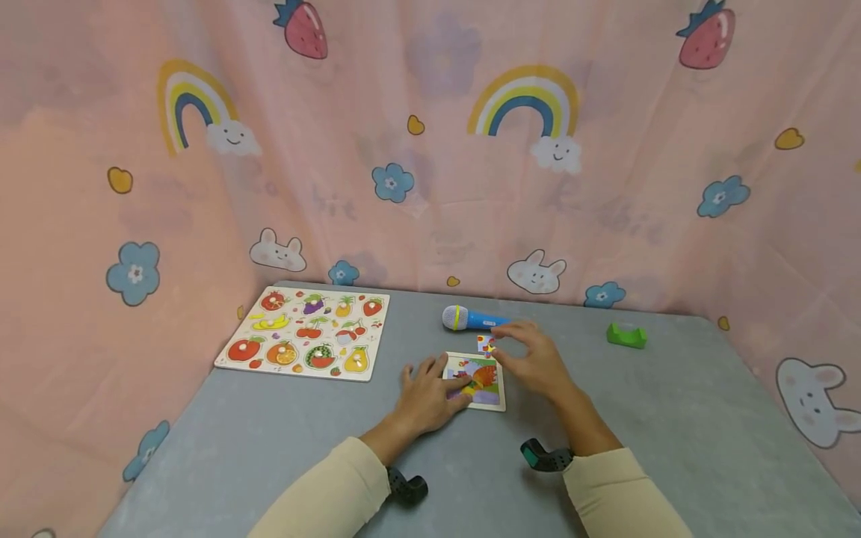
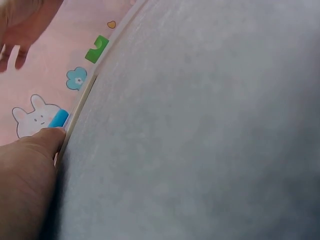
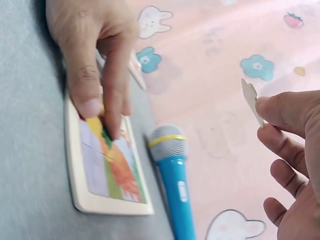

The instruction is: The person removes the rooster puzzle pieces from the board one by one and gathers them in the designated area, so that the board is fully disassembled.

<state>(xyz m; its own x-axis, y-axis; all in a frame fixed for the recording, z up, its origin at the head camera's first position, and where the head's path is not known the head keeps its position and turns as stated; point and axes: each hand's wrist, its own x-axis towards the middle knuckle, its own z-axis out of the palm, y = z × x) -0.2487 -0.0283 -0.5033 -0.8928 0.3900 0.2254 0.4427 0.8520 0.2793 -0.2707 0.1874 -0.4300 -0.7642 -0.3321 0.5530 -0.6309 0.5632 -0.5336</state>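
Note:
My right hand (image 1: 536, 362) pinches a jigsaw piece (image 1: 485, 344) between thumb and forefinger, raised above the table. Its thin pale edge and back show in the right wrist view, where the piece (image 3: 251, 101) is held clear of the puzzle. A small framed jigsaw puzzle (image 1: 492, 404) with a colourful picture lies flat on the table. On it rests my left hand (image 1: 430, 400), fingers extended, thumb and fingertips touching the picture. That hand covers the puzzle's left part. In the left wrist view only the puzzle's edge (image 2: 77, 112) shows beside the thumb.
A blue toy microphone (image 1: 474, 319) lies just behind the puzzle. At the back left is a fruit knob-puzzle board (image 1: 359, 299). A green notched block (image 1: 626, 336) stands at the back right. A pink printed curtain (image 1: 430, 217) hangs behind the grey table (image 1: 673, 418).

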